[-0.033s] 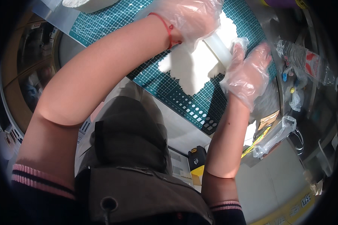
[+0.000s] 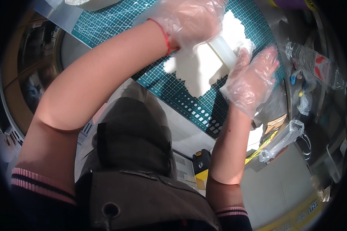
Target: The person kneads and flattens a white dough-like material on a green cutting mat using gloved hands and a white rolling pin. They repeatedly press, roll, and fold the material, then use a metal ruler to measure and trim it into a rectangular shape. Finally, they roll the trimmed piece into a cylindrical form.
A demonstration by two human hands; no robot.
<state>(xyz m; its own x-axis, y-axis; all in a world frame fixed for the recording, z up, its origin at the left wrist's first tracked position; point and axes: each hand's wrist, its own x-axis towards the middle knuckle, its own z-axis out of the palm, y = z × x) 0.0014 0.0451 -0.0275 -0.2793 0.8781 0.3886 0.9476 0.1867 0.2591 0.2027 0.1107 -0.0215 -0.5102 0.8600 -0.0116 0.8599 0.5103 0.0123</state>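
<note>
A pale, smooth rolling pin [image 2: 224,52] lies slantwise across a flat white sheet of dough or clay [image 2: 196,71] with ragged edges. My left hand [image 2: 194,21], in a loose clear plastic glove, rests over the pin's upper-left end; its fingers are mostly cut off by the upper edge. At the pin's lower-right end is my right hand [image 2: 250,79], gloved the same way. Its palm covers that end, the fingers are stretched out and the thumb stands apart. Beneath everything lies a green cutting mat [image 2: 158,79] with white grid lines and printed shapes.
A white rounded object [image 2: 92,3] sits at the mat's far left. To the right are a clear plastic packet [image 2: 316,63], crumpled plastic bags [image 2: 283,140] and small coloured bits. A black and yellow tool [image 2: 201,161] lies low, past the mat's near edge.
Both hands have shifted slightly left, and my right hand a little nearer too. The pin moved slightly with them over the white sheet.
</note>
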